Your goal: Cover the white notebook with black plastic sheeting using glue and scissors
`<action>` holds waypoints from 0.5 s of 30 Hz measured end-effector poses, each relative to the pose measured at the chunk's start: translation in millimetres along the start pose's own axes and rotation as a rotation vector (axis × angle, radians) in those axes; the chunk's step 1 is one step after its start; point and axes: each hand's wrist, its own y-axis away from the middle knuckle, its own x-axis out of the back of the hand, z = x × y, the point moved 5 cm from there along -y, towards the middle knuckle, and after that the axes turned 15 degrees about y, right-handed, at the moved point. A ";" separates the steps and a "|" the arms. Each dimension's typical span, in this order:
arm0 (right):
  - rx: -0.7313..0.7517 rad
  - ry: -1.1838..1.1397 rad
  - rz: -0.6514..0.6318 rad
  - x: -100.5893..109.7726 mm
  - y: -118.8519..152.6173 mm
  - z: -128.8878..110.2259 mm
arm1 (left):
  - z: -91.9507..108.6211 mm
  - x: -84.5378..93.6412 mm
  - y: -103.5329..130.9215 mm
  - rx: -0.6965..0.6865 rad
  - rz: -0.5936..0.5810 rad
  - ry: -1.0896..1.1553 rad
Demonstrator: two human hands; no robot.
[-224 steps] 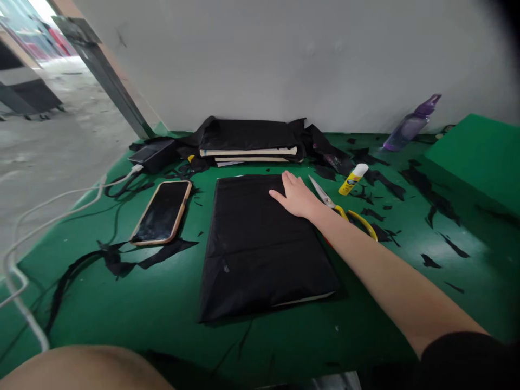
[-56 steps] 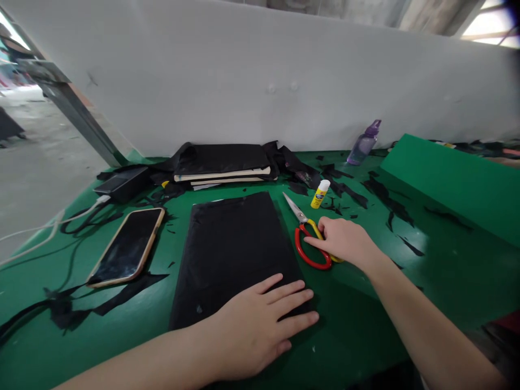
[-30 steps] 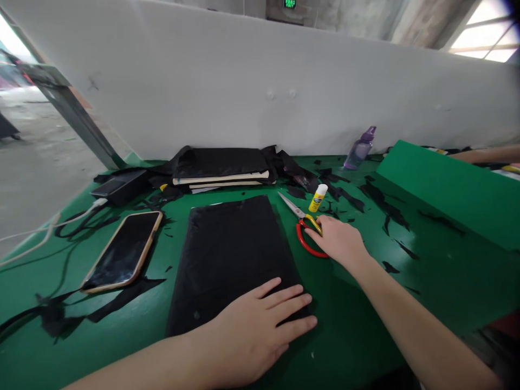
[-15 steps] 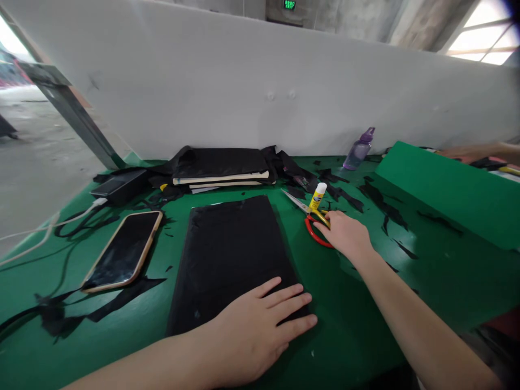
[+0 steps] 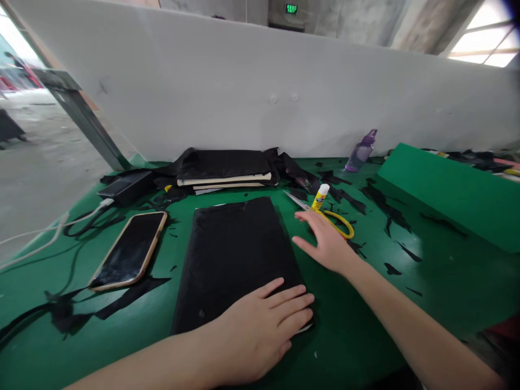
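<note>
A book in a black cover (image 5: 235, 249) lies flat on the green table in front of me. My left hand (image 5: 260, 325) rests on its lower right part, fingers stretched out over the edge, where a thin pale strip shows. To the right of the book, my right hand (image 5: 323, 241) hovers with its thumb and fingers apart, holding nothing. It partly hides the scissors, whose yellow handle loop (image 5: 343, 223) shows beyond the hand and whose blades point up and left. A yellow glue stick with a white cap (image 5: 320, 197) stands just behind the scissors.
A phone (image 5: 129, 249) lies left of the book, near a black device (image 5: 125, 186) with a white cable. Black-covered books (image 5: 225, 165) are stacked by the white partition (image 5: 195, 81). Black scraps (image 5: 382, 203), a purple bottle (image 5: 361, 151) and a green board (image 5: 450, 189) lie or stand rightward.
My right hand has let go of the scissors and moved left toward the book. The scissors' handles have swung apart or turned. Another person's hand at the far right has left the view.
</note>
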 end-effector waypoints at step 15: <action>0.324 -0.073 -0.442 -26.8 11.8 -25.5 | 20.3 18.3 3.5 0.043 0.075 -0.218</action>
